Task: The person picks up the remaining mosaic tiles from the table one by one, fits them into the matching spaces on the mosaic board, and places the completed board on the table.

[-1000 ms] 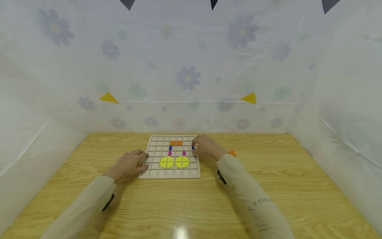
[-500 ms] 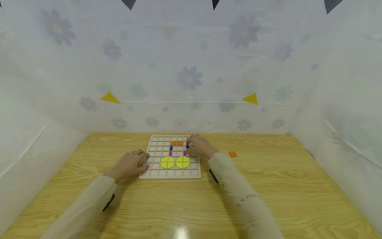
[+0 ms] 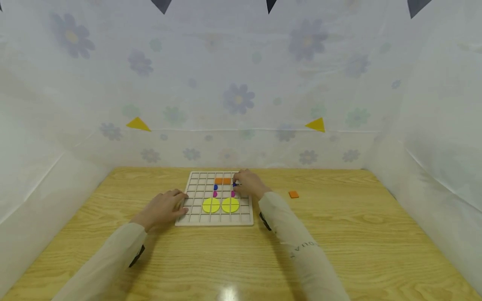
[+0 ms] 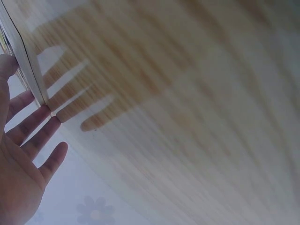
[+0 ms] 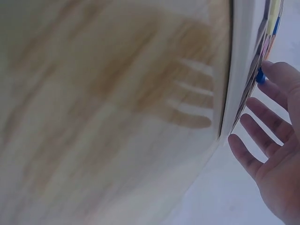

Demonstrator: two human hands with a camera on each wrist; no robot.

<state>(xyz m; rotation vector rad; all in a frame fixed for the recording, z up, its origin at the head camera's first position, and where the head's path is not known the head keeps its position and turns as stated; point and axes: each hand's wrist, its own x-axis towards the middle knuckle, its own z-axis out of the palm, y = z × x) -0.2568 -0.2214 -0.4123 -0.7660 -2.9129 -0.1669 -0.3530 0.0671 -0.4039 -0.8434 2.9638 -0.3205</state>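
Observation:
A white gridded board (image 3: 196,218) lies on the table. My left hand (image 3: 160,207) touches its left edge with spread fingers, which also show in the left wrist view. Between the thumb and index finger of my right hand (image 3: 250,184) is a small blue piece (image 5: 260,76), pinched at the board's upper right area. Just below it sits a magenta half-round piece (image 3: 233,194). Farther left on the grid are a blue half-round piece (image 3: 216,187) and another magenta piece (image 3: 215,194). Orange squares (image 3: 222,181) lie above them, and two yellow circles (image 3: 211,205) below.
One loose orange square (image 3: 293,194) lies on the wooden table (image 3: 211,259), right of the board. White flowered cloth (image 3: 237,142) encloses the back and sides.
My right hand has moved left over the board with the blue piece, from the right edge to above the right magenta piece. The left hand stays at the board's edge.

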